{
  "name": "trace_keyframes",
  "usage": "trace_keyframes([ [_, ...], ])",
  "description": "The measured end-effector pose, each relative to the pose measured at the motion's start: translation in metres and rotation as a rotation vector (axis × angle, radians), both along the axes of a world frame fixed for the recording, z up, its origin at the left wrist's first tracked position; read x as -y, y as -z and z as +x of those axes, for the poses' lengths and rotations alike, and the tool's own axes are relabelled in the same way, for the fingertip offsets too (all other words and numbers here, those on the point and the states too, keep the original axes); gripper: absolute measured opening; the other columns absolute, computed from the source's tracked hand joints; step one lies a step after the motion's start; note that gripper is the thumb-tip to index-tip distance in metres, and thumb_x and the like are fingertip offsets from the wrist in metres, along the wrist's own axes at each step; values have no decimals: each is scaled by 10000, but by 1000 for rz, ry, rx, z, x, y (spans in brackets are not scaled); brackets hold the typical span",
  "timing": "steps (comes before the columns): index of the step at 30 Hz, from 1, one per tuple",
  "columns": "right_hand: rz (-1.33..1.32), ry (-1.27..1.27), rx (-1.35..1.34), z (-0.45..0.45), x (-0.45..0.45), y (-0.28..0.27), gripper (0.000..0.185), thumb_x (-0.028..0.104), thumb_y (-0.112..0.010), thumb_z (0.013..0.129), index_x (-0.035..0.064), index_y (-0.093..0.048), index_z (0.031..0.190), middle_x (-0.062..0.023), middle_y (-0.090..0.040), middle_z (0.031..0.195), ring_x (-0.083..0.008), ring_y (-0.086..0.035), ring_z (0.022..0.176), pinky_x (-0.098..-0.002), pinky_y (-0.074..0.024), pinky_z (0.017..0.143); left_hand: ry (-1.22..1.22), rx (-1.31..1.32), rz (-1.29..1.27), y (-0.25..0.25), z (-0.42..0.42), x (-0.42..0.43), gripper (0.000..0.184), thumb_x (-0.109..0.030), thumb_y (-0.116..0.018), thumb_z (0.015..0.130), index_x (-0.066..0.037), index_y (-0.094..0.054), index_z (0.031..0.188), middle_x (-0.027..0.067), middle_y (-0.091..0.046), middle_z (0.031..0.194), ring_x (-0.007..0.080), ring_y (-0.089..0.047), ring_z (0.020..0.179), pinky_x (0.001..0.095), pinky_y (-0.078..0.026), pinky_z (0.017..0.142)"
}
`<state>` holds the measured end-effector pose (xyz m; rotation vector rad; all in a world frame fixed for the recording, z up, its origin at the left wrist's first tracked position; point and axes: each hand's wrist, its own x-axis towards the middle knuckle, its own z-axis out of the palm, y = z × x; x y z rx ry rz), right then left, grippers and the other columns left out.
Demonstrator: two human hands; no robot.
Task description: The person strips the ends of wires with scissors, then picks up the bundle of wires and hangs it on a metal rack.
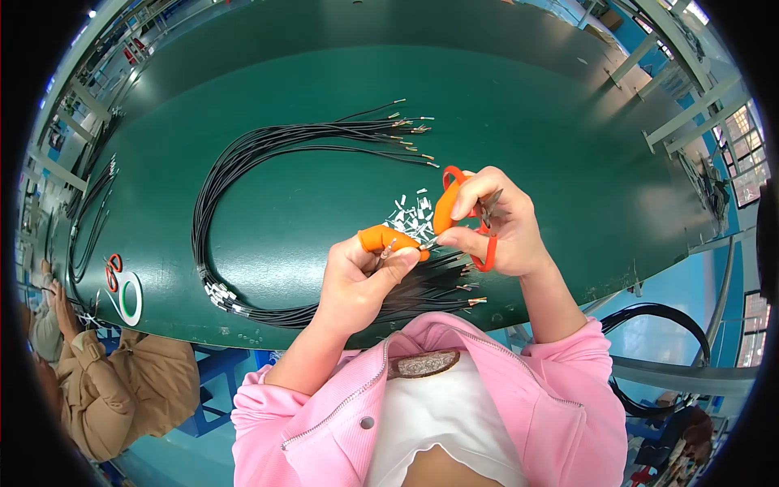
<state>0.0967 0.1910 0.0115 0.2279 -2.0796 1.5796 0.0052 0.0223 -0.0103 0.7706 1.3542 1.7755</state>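
Left hand [355,280] pinches cable end [429,243]; right hand [510,227], curled round scissors [490,210], meets its tip; scraps [412,217] at 12 o'clock; gripping close likely steadies it

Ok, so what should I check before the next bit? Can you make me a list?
1. Cable end pinched by the left hand: ok.
2. Red-handled scissors held in the right hand: ok.
3. Scissor blades away from the cable end: ok.
4. Orange finger covers worn on both hands: ok.
5. White scraps cleared from beside the hands: not ok, they lie scattered there.
6. Cable end neatly bared: cannot tell, too small to see.
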Motion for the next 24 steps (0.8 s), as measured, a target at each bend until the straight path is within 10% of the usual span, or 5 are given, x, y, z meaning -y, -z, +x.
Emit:
trace_keyframes([
  [9,495,-16,-240,-1,12,-8,212,-19,-686,659,84,-553,789,-27,-563,700,-147,-515,625,-254,-421,541,-52,-94,24,9,5,-1,78,-43,-578,817,5,-588,877,-47,-532,694,-4,-440,615,151,-346,549],
  [14,-92,30,160,-11,6,-4,211,8,-689,690,38,-518,810,-28,-523,787,-115,-517,697,-245,-429,646,-67,-112,-8,-1,6,1,76,-58,-583,820,4,-589,863,-49,-530,694,-7,-436,614,149,-341,545],
  [24,-157,-9,58,1,4,-3,297,4,-697,690,47,-493,902,-49,-522,853,-120,-536,799,-262,-455,727,-6,10,13,0,2,2,101,-73,-576,829,7,-588,890,-55,-515,703,-12,-407,597,152,-316,522],
])
